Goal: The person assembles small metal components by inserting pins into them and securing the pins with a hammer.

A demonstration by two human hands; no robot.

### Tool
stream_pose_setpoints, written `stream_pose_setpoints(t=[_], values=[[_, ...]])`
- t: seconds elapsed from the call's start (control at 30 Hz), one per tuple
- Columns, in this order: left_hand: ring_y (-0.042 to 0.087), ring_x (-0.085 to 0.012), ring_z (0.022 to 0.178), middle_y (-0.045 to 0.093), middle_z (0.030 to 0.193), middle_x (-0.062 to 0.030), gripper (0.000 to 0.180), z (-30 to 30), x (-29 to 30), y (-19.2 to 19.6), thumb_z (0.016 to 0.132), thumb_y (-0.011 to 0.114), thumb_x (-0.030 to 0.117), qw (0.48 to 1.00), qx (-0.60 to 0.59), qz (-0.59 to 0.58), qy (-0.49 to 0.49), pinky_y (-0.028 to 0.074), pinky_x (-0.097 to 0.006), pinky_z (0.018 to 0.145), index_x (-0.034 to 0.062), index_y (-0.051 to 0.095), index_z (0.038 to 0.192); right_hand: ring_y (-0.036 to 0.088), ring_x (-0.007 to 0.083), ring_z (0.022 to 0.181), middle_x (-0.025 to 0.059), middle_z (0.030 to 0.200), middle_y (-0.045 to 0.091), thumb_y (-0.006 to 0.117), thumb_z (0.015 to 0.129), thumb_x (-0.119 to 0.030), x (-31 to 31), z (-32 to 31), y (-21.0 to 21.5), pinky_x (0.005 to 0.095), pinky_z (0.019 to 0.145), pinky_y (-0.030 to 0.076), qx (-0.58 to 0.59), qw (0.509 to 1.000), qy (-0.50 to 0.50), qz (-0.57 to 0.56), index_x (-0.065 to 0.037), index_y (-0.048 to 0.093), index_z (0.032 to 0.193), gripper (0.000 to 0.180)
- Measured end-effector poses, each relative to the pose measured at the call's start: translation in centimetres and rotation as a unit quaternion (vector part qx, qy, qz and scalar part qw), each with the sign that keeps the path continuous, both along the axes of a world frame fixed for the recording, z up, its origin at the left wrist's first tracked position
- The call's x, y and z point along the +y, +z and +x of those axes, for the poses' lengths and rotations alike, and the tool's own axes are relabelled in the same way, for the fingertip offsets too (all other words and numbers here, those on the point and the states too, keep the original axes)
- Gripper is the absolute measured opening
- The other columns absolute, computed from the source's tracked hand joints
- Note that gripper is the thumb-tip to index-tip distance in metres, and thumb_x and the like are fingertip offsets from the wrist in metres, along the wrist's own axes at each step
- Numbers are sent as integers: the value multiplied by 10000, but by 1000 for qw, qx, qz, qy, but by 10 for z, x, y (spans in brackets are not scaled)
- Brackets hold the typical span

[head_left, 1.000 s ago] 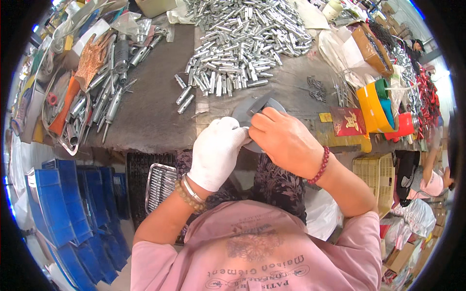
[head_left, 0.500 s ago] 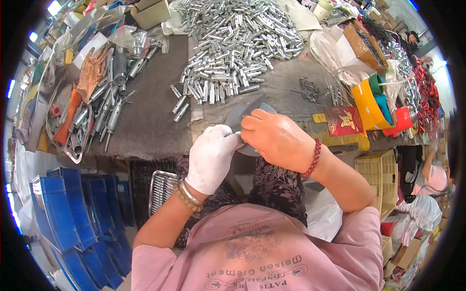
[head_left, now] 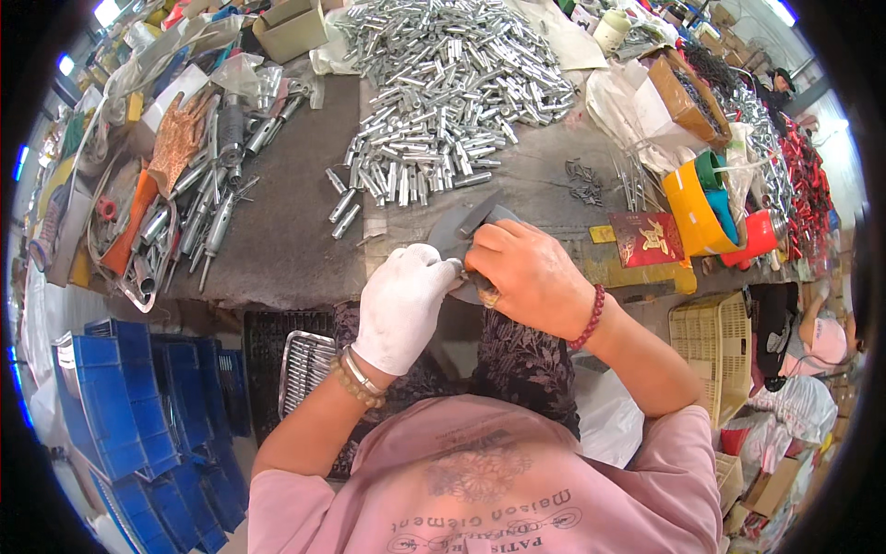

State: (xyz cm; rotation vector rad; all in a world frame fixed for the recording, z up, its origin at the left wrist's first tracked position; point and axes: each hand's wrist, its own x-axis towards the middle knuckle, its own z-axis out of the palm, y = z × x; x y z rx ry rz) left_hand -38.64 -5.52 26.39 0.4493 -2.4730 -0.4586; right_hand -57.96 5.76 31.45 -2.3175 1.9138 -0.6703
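Note:
My left hand (head_left: 403,307), in a white knit glove, is closed with thumb and forefinger pinched at the front edge of the bench. What it pinches is too small and covered to name. My bare right hand (head_left: 528,277) is closed just to its right, around what looks like a hammer (head_left: 479,214). Its dark, blunt head sticks out beyond the knuckles, and a tan end shows below the fingers. Under both hands lies a round grey metal plate (head_left: 445,230), partly hidden. Beyond it a large heap of silver metal tubes (head_left: 452,102) covers the bench, with several loose ones at its near left.
Metal tools and an orange-handled item (head_left: 132,222) crowd the left. Small dark pins (head_left: 584,182), a red envelope (head_left: 648,238), a yellow container (head_left: 692,208) and a red bottle (head_left: 759,237) lie right. Below are blue bins (head_left: 115,406) and a cream crate (head_left: 711,351).
The hammer's head has tilted and lowered over the plate as my right hand turned and came down slightly. My left hand keeps its pinch, nearly in place.

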Motion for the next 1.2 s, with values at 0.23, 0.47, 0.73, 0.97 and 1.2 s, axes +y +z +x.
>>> stream_pose_setpoints(t=[0.23,0.47,0.73,0.97,1.2], values=[[704,-301,929,698,959,-67,254,0,0,2,818,873,102,1000,4,13,-2,583,-412,796,109,791,1058,680,331,1007,100,1037,670,817,789,-63,0,-6,0,458,889,576,-20,1000,-4,-13,-61,728,971,203],[709,-297,930,709,963,-66,225,-1,0,1,836,864,111,1000,20,20,-8,585,-400,794,126,804,1053,720,317,877,115,943,717,825,807,-20,18,-32,4,420,808,587,-125,981,-148,-28,-39,723,997,217],[715,-296,957,715,976,-69,210,1,3,6,871,850,130,999,9,48,6,585,-411,815,117,823,1079,737,237,827,128,983,757,796,856,53,41,-57,26,349,745,583,-251,924,-279,67,0,724,1047,211],[714,-304,954,715,977,-71,206,-1,3,5,865,848,131,999,5,35,7,587,-414,814,123,822,1070,716,375,917,142,953,697,748,827,75,17,-13,6,453,797,594,-127,989,-69,-42,-44,782,1148,344],[691,-313,931,681,943,-70,147,-1,1,5,871,828,135,999,-36,26,8,576,-433,795,137,793,1014,742,317,950,116,1024,743,744,832,116,-7,15,3,411,830,609,-270,961,-32,-47,-55,680,1394,591]])
